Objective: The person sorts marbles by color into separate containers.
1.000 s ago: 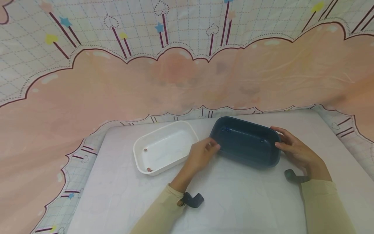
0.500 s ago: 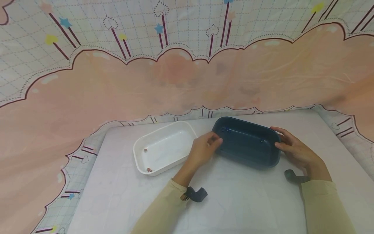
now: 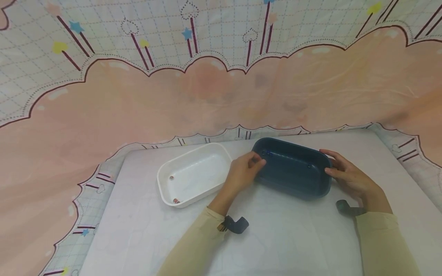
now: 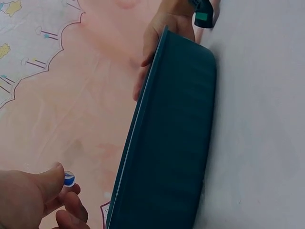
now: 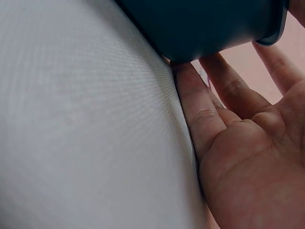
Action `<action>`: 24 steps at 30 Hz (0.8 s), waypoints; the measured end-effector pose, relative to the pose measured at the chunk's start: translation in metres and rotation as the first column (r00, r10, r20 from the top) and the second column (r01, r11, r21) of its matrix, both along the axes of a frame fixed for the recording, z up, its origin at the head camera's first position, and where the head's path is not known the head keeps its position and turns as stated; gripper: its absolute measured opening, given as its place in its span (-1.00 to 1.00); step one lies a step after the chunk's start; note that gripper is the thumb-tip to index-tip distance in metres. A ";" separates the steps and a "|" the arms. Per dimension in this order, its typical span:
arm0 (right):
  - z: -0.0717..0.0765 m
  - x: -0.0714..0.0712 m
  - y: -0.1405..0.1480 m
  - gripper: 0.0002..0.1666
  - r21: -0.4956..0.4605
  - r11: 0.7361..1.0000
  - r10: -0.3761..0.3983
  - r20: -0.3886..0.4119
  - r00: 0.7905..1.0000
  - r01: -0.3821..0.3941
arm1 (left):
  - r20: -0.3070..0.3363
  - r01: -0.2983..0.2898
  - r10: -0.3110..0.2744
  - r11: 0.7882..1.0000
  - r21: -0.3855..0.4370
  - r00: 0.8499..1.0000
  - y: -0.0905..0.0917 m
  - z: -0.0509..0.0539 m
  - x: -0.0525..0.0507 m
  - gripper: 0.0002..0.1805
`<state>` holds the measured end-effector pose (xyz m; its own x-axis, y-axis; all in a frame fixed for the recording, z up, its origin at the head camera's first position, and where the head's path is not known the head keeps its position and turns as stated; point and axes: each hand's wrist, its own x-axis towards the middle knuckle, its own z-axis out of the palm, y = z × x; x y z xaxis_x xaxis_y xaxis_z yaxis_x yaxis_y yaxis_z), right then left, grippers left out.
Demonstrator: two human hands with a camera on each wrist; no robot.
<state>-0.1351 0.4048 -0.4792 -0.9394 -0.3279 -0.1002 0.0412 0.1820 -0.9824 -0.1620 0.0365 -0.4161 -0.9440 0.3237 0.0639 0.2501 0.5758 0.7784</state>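
My left hand is over the left end of a dark blue plastic bin, pinching a clear marble with a blue swirl between thumb and fingertips. In the head view those fingers hide the marble. At the bin's right end, my right hand holds the wall, its thumb at the rim and fingers round the outside. Inside the bin lie a few dark blue marbles, with one marble apart toward the right. The right wrist view has the right hand's fingers touching the bin's underside edge.
A white plastic bin stands left of the blue one, behind the left forearm. Brownish marbles lie in it, one by the left wall and others at the near corner. A white cloth covers the table; a patterned curtain hangs behind.
My left hand has moved slightly right and away from me, from beside the blue bin's left end to over its rim. The right hand and both bins look nearly unmoved.
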 end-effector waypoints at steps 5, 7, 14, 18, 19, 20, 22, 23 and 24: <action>-0.001 0.002 -0.001 -0.18 -0.002 1.000 -0.002 0.000 1.000 0.002 | 0.001 0.002 -0.002 1.000 -0.003 1.000 0.001 -0.001 -0.001 -0.71; -0.001 0.003 -0.001 -0.18 0.006 1.000 -0.001 -0.008 1.000 0.001 | -0.001 0.003 -0.003 1.000 -0.004 1.000 0.001 0.000 -0.001 -0.71; -0.003 0.011 -0.004 -0.18 -0.002 1.000 -0.003 -0.017 1.000 0.003 | -0.015 0.014 -0.014 1.000 -0.011 1.000 -0.002 0.002 0.001 -0.71; -0.004 0.016 -0.005 -0.19 0.004 1.000 -0.005 -0.030 1.000 0.005 | -0.012 0.021 -0.021 1.000 -0.011 1.000 -0.005 0.002 0.003 -0.71; -0.004 0.018 -0.006 -0.19 0.002 1.000 -0.006 -0.032 0.999 0.006 | -0.012 0.023 -0.023 1.000 -0.009 1.000 -0.005 0.003 0.003 -0.71; -0.004 0.019 -0.006 -0.19 -0.001 1.000 -0.006 -0.033 0.999 0.006 | -0.012 0.025 -0.025 1.000 -0.008 1.000 -0.006 0.003 0.004 -0.71; -0.004 0.022 -0.008 -0.19 -0.011 1.000 -0.011 -0.027 1.000 0.011 | -0.012 0.029 -0.029 1.000 -0.006 1.000 -0.007 0.003 0.005 -0.71; -0.004 0.024 -0.009 -0.19 -0.014 1.000 -0.014 -0.023 1.000 0.014 | -0.014 0.030 -0.030 1.000 -0.006 0.999 -0.008 0.004 0.005 -0.71; -0.004 0.025 -0.010 -0.19 -0.015 1.000 -0.021 -0.015 1.000 0.021 | -0.015 0.031 -0.031 1.000 -0.006 0.999 -0.009 0.004 0.006 -0.71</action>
